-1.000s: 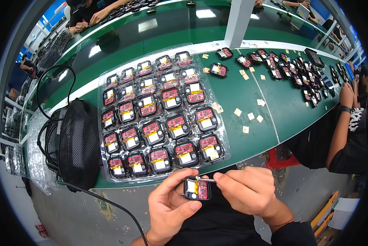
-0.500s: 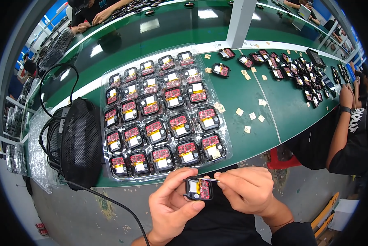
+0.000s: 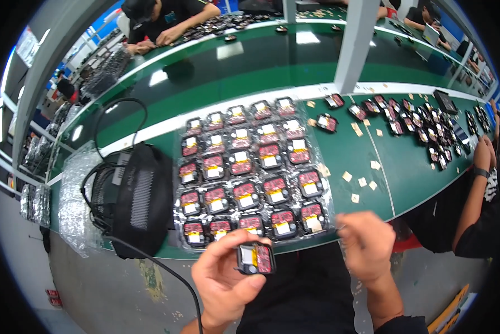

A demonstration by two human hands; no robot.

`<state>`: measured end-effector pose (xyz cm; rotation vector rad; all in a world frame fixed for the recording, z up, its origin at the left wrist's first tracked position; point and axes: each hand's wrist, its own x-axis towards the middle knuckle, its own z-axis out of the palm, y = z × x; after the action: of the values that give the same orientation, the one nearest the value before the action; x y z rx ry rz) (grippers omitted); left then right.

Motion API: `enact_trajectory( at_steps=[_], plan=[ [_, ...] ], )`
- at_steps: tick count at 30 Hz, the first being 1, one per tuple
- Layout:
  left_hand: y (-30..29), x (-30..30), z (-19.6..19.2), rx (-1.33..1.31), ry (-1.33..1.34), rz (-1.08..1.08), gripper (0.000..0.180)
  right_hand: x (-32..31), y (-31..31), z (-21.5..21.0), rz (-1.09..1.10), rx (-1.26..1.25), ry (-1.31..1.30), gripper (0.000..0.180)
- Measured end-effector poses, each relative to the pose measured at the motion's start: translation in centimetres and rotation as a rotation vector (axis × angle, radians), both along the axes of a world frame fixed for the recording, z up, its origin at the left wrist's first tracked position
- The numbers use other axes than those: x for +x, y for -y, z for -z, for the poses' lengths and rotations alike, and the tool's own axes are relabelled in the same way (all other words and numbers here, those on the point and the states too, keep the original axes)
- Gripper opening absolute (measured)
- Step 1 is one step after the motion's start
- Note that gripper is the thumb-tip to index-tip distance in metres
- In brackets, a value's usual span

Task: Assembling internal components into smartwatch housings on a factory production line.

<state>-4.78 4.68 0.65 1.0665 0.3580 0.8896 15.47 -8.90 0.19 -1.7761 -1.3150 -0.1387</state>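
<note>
My left hand point(image 3: 219, 281) grips a smartwatch case point(image 3: 256, 258) by its edges, thumb below and fingers above. The open back shows a red circuit board, a white battery and a strip of yellow tape. To its right, apart from it, my right hand point(image 3: 369, 245) is pinched and smeared by motion. A sliver of thin metal tweezers point(image 3: 340, 225) shows at its fingertips; the rest is hidden. Just beyond both hands lies a clear plastic tray point(image 3: 328, 203) holding rows of similar watch cases.
A black mesh bag point(image 3: 144, 192) with a cable stands left of the tray, beside clear plastic packaging point(image 3: 74, 203). Small pale squares point(image 3: 347, 176) and a heap of watch cases point(image 3: 431, 133) lie on the green table at right. A co-worker's arm point(image 3: 482, 156) is there. A grey post point(image 3: 357, 47) rises behind.
My right hand has drawn away from the watch case with the tweezers, to the right and slightly up. My left hand still holds the case. The whole view has shifted.
</note>
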Motion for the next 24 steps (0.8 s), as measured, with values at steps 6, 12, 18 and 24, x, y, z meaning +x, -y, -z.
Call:
enact_trajectory(
  at_steps=[6, 12, 18, 24],
  plan=[
    [-8.5, 2.3, -3.5, 0.289, -0.298, -0.159, 0.042, 4.1, -1.4, 2.9, 0.259, -0.065, -0.447, 0.012],
    [-18.0, 5.5, -2.1, 0.887, -0.551, -0.241, 0.025, 4.6, -1.1, 4.2, 0.285, -0.007, -0.531, 0.012],
    [-19.8, 6.4, -0.3, 1.342, -0.723, -0.390, 0.022, 7.0, -1.2, 6.0, 0.221, -0.088, -0.430, 0.016],
    [-21.2, 6.8, 0.4, 1.463, -0.834, -0.242, 0.026, 8.1, -3.1, 3.9, 0.163, -0.215, -0.212, 0.016]
  ],
)
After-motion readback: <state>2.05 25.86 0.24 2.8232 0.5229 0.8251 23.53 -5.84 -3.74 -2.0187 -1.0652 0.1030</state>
